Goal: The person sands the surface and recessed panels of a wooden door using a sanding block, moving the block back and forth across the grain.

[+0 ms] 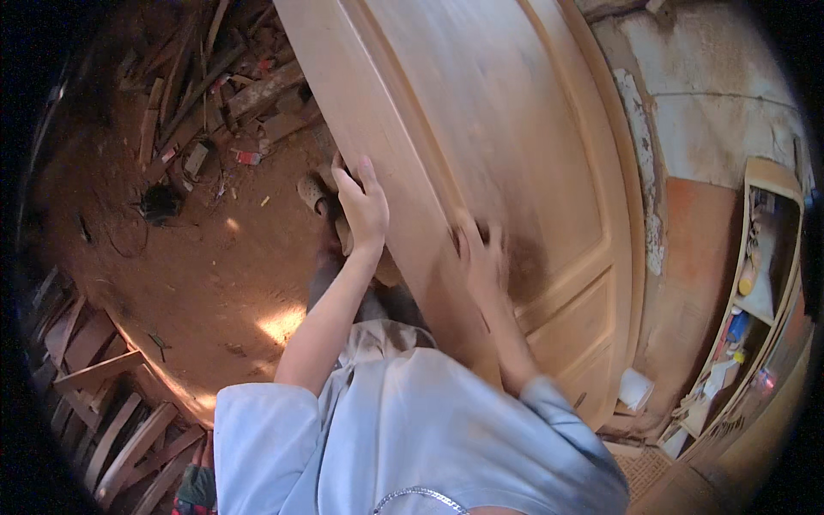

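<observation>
A large pale wooden panelled door (506, 112) stands tilted in front of me, with raised moulding round its panels. My left hand (365, 206) grips its left edge, the thumb on the front and the other fingers curling round the side. Against the door's face, beside the moulding, is my right hand (482, 257). Its bent fingers touch the wood and are smeared by motion. Dark patches show between them, and I cannot make out whether anything is held under them. Light dust or rubbed streaks mark the panel above.
Scrap wood (266, 94) lies at the far left, with more boards (129, 429) at the near left. A shelf unit (760, 300) with bottles and clutter stands right, near a white bucket (635, 389). The floor (240, 266) is brown earth. Behind the door is a worn wall (704, 232).
</observation>
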